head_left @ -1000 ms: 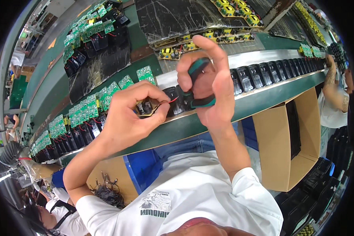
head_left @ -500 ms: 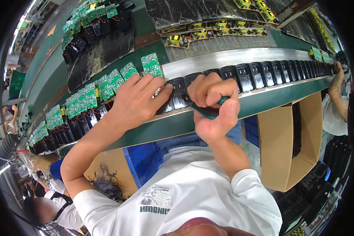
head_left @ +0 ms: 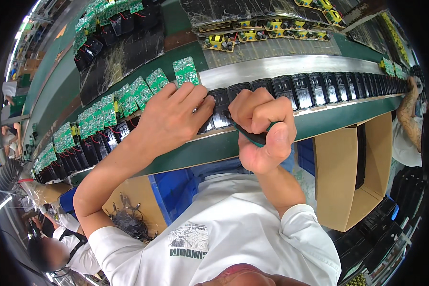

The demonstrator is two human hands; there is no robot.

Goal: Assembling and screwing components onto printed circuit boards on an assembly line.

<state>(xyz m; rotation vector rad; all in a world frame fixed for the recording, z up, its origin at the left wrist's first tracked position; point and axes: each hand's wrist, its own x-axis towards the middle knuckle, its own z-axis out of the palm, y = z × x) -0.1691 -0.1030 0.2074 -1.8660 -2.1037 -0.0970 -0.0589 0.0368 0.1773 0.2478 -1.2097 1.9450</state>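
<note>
Worked at a long green bench, with a co-worker bent low at the far left. Sat behind a fanned row of green circuit boards, red wires trailing to black casings beneath them. Laid the left hand flat and open, fingers spread, over a black housing on the bench's metal strip, just short of the edge. Clamped the right hand in a fist round a green-handled tool, knuckles just beside the left fingertips, the two hands close but not seen to touch. Could not make out the tool's tip, hidden under the fist. Risked, by the look of it, a slip of that tip off the housing and into the left fingers so near it, given a hard downward push. Risked also a skid of the housing on the smooth metal if pinned too lightly, enough to knock the long row of black housings out of line or to pinch a red wire under the palm. Left little margin at the bench lip, above an open cardboard box. Shared the line with another person's arm at the far right.
</note>
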